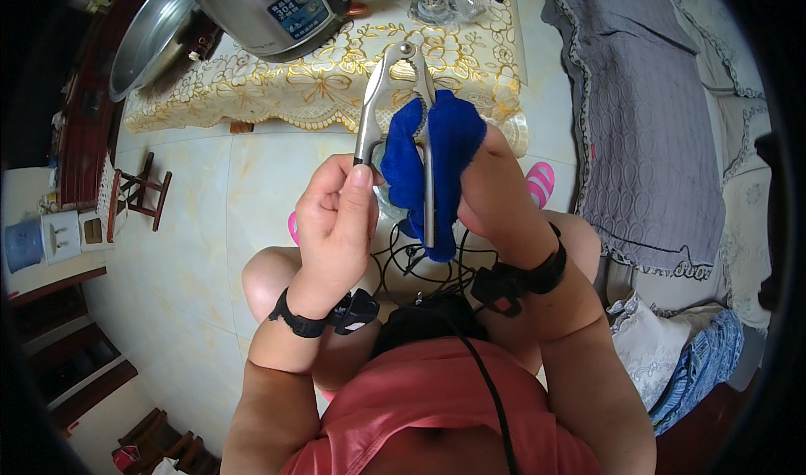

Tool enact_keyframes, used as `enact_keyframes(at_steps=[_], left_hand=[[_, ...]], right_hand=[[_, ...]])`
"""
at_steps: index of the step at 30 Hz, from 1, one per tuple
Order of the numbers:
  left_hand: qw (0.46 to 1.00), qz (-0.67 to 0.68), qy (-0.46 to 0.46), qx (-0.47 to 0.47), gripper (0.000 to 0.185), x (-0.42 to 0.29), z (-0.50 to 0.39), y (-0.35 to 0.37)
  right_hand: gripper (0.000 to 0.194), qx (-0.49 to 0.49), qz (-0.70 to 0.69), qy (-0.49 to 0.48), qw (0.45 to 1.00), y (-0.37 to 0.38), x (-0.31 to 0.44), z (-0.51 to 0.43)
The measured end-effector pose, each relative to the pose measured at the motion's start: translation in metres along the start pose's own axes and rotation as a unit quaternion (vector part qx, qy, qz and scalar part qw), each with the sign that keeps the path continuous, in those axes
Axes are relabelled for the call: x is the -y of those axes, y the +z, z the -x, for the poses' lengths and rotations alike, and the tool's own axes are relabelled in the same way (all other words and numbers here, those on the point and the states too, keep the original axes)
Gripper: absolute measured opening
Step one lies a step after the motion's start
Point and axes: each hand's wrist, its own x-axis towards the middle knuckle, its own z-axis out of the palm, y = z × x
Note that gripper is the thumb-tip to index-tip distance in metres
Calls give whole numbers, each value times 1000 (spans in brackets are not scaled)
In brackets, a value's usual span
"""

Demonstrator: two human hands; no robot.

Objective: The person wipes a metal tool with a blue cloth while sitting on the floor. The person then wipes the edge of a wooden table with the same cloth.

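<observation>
A metal nutcracker point(376, 87) with toothed jaws is held up before me, hinge pointing away and its two handles spread apart. My left hand point(337, 217) grips the left handle near its end, thumb on top. A blue cloth point(454, 141) lies around the right handle, which shows as a bare metal strip along the cloth's middle. Behind that cloth, my right hand point(497, 182) holds it from the right side; most of its fingers are hidden.
Ahead stands a table with a gold-patterned tablecloth point(315, 87), bearing a steel kettle point(252, 9), a metal basin point(151, 40) and a plastic bag point(466, 2). Black cables point(403, 261) hang near my lap. A grey-covered sofa point(636, 128) is right; a folding stool point(141, 191) stands left.
</observation>
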Motion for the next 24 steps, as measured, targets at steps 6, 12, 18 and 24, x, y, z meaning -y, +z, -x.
enact_keyframes(at_steps=[6, 12, 18, 24], left_hand=[[999, 30, 1, -13, 23, -1, 0, -5], [1000, 19, 8, -22, 25, -5, 0, -9], [999, 27, 14, -28, 25, -6, 0, -11], [999, 0, 24, -38, 23, -7, 6, -10]], right_hand=[[22, 45, -12, -7, 999, -5, -3, 3], [25, 60, -13, -15, 998, -2, -3, 3], [25, 41, 52, -32, 997, 1, -3, 2], [23, 59, 70, -49, 995, 3, 6, -2]])
